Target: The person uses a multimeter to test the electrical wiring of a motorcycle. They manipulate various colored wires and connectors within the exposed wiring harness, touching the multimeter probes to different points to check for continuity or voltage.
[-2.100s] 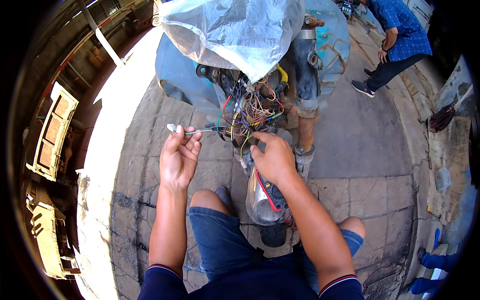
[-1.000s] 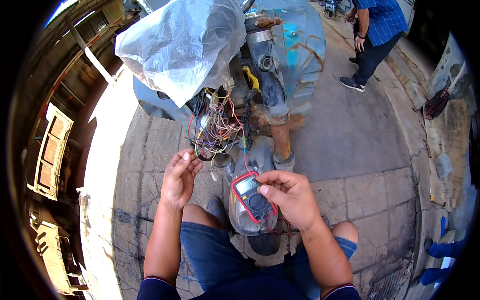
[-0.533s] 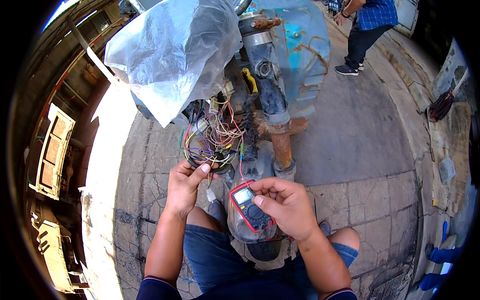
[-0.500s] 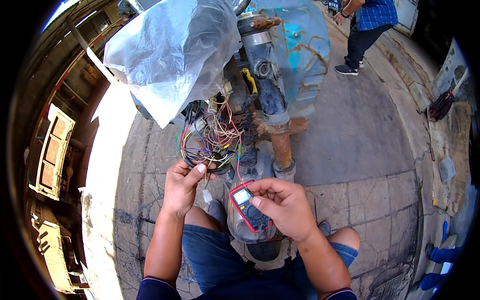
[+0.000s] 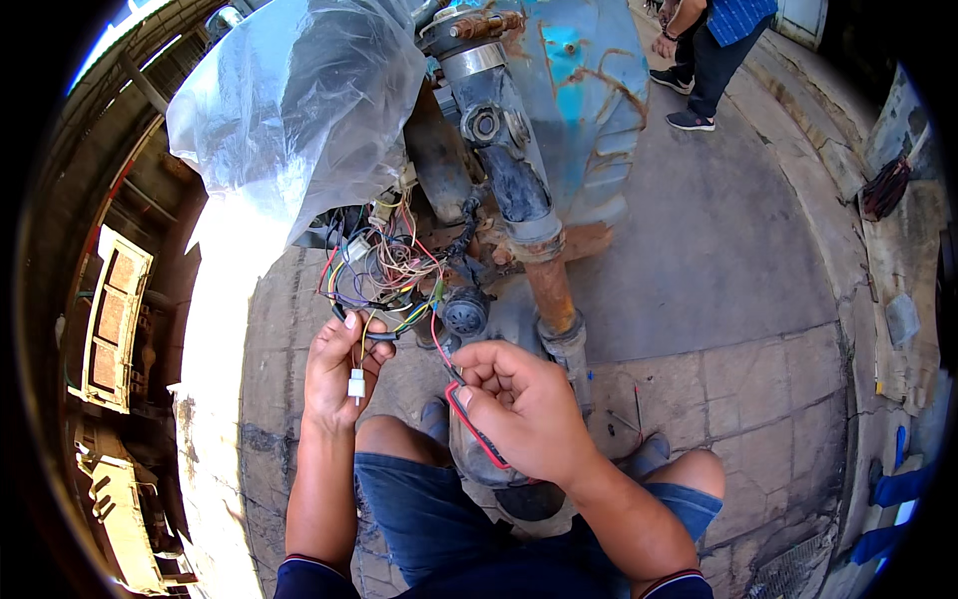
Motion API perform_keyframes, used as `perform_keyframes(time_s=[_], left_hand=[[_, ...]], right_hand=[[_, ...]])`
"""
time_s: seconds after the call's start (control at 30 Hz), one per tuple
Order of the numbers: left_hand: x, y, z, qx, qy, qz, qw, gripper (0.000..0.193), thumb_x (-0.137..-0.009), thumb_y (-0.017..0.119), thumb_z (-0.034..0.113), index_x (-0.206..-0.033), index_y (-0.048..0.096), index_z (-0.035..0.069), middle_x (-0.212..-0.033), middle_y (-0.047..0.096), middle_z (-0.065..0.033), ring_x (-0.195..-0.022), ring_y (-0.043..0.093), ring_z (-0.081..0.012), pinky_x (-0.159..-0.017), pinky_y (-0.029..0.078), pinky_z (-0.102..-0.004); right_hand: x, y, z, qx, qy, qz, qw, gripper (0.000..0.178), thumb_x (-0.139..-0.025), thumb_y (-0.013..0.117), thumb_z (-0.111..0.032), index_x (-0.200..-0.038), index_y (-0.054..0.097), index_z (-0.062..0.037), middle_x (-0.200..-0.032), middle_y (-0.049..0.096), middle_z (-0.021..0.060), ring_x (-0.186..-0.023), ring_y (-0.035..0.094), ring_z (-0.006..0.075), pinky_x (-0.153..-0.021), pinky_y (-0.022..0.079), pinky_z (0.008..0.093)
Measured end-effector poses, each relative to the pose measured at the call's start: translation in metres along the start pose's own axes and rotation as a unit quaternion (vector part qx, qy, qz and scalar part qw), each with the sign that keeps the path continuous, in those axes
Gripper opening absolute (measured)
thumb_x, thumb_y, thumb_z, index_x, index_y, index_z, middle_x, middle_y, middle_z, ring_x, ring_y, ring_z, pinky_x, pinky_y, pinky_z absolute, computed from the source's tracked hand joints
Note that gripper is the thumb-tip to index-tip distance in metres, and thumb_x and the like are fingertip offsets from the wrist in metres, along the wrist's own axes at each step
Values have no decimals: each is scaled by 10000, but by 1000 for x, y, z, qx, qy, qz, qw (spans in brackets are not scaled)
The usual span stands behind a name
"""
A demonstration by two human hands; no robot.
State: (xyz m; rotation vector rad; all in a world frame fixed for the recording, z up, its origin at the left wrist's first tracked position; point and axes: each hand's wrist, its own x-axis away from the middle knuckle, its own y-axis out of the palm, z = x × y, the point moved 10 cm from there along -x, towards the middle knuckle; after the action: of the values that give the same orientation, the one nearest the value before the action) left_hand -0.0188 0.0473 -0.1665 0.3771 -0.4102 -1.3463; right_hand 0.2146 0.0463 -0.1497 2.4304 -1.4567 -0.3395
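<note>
My left hand [image 5: 339, 364] is closed on part of a wiring harness, thumb and fingers pinching the wires. A white plastic connector [image 5: 356, 384] hangs on yellow wires in front of its palm. The tangled harness [image 5: 394, 265] of many-coloured wires spills from beneath a clear plastic sheet. My right hand [image 5: 524, 404] pinches a thin red wire [image 5: 436, 334] that runs up to the harness. Just behind this hand sits a multimeter [image 5: 477, 431] in a red case; its red edge shows, while its screen and dial are hidden.
The plastic sheet [image 5: 299, 110] drapes over the vehicle front. A rusty fork tube [image 5: 551, 298] stands beside a dented blue panel [image 5: 589, 130]. A thin probe-like rod [image 5: 639, 411] lies near my foot. Another person [image 5: 714, 60] stands at the far right.
My right hand has moved left and covers the multimeter's screen. My left hand has turned, and the white connector now hangs before its palm. The other person's feet have shifted.
</note>
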Motion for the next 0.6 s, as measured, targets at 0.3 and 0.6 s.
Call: perform_keyframes(time_s=[0.3,0.6], left_hand=[[9,1,9,-162,25,62,985,150,-1018,632,153,-1077,645,16,-998,706,-97,-870,698,-199,-745,572,-339],[17,15,17,-230,17,42,972,232,-998,672,170,-1122,645,-24,-1015,707,-99,-867,699,-184,-749,556,-315]], right_hand=[[-4,-52,-17,-8,-18,99,995,311,-888,501,83,-1158,655,88,-907,660,21,-798,603,46,-711,489,198],[-19,-63,-8,41,15,103,994,280,-886,495,26,-1071,699,79,-888,663,10,-787,558,50,-718,458,223]])
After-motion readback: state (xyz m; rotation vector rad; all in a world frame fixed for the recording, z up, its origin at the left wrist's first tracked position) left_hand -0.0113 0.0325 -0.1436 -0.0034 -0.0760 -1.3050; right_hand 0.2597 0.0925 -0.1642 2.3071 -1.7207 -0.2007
